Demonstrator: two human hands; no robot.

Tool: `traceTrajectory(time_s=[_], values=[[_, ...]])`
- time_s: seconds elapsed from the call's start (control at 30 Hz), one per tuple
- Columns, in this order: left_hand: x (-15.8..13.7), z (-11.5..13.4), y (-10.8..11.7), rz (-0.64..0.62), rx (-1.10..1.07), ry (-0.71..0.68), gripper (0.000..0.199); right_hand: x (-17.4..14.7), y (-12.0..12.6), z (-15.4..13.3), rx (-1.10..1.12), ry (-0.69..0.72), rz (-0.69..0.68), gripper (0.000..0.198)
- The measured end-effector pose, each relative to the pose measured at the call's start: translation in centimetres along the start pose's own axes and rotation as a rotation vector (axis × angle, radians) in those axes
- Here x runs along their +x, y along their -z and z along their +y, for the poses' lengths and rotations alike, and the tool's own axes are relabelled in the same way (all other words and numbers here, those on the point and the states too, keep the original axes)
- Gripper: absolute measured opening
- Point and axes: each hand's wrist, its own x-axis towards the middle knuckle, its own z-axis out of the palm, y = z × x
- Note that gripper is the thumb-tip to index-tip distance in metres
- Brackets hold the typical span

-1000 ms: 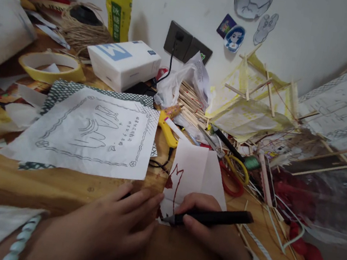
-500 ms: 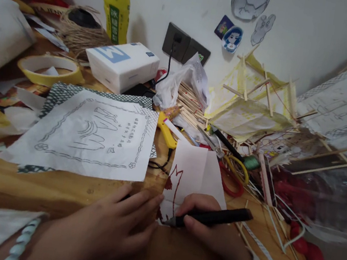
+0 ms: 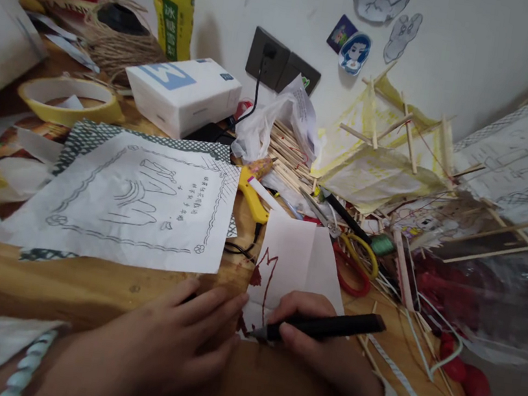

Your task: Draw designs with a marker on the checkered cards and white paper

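Observation:
A black marker [image 3: 324,328] is gripped in my right hand [image 3: 307,345], its tip on the lower edge of a folded white sheet [image 3: 296,248]. Dark red outlines and filled patches mark the sheet's left side. My left hand [image 3: 177,323] lies flat with fingers stretched out, the fingertips reaching the sheet's left edge. Left of the sheet, a paper with a black line drawing [image 3: 145,207] rests over a dark patterned sheet [image 3: 77,145]. Just past the folded sheet is a yellow glue gun [image 3: 254,200].
A white box [image 3: 183,95], a tape roll [image 3: 68,102], twine [image 3: 119,40] and a yellow drink bottle [image 3: 171,8] stand at the back left. Wooden sticks [image 3: 289,156], red-handled scissors [image 3: 353,279] and a yellow paper-and-stick frame [image 3: 370,173] crowd the right.
The marker tip has shifted very slightly along the sheet's lower edge. My left hand stays flat in place; the whole view has drifted a little.

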Motion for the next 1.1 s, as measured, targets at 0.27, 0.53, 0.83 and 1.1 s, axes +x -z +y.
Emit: traceTrajectory(time_s=[0.27,0.53,0.83,1.1], values=[[-0.11,0.08,-0.03,0.0,-0.018,0.014,0.027,-0.04,0.11,0.21,-0.008,0.036,0.0,0.024],[-0.08,-0.03,-0.12,0.0,-0.009,0.002,0.029,-0.08,0.15,0.35,-0.001,0.019,-0.005,0.025],[-0.29,0.01,-0.53,0.024,-0.027,0.004,0.028,0.09,0.08,-0.05,0.017,0.027,-0.011,0.022],[0.13,-0.02,-0.14,0.043,-0.012,0.007,0.025,0.18,0.11,-0.23,-0.029,0.02,-0.013,0.022]])
